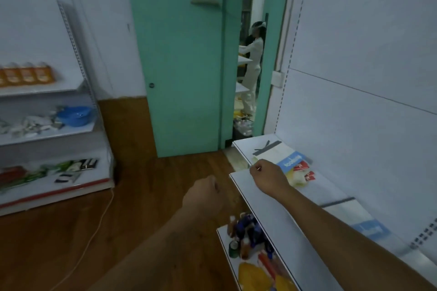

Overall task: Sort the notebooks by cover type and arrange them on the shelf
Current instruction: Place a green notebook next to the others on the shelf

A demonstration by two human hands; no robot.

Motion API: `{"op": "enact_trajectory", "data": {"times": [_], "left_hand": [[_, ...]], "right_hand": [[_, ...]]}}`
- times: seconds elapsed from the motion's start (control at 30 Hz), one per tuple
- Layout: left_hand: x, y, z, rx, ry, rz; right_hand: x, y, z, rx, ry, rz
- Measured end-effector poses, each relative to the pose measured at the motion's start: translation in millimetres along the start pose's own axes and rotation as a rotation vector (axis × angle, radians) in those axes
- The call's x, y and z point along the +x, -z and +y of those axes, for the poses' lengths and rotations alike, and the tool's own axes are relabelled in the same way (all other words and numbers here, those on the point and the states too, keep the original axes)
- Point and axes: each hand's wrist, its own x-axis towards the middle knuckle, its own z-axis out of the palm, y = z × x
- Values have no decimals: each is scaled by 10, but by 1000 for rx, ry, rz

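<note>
Several notebooks lie on the white shelf (260, 198) at my right. The far pile holds a white notebook with a blue band (291, 160), red-covered ones (307, 173) and a pale yellow one (298, 181). Closer to me lies another white notebook with a blue band (369, 229) and a grey spine. My right hand (268, 178) hovers at the near edge of the far pile with its fingers curled under and hidden, so I cannot tell whether it holds anything. My left hand (205, 195) is a loose fist over the floor, left of the shelf, and holds nothing.
A lower shelf (224, 255) below holds bottles, a can and yellow packets. Across the wooden floor stands another shelf unit (47, 132) with orange bottles and a blue bowl. A teal door (179, 66) is open; a person in white stands beyond it. A cable runs along the floor.
</note>
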Motion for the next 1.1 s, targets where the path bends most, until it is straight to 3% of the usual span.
{"op": "enact_trajectory", "data": {"times": [0.4, 0.6, 0.9, 1.1], "left_hand": [[1929, 239, -111, 54, 29, 24], [2721, -49, 106, 24, -64, -85], [3694, -875, 768, 4, -299, -404], [3995, -1268, 884, 84, -393, -576]], "right_hand": [[1899, -456, -311, 76, 17, -66], [2451, -417, -50, 51, -72, -13], [2573, 1, 946, 51, -518, 184], [2355, -99, 1453, 13, -855, 187]]}}
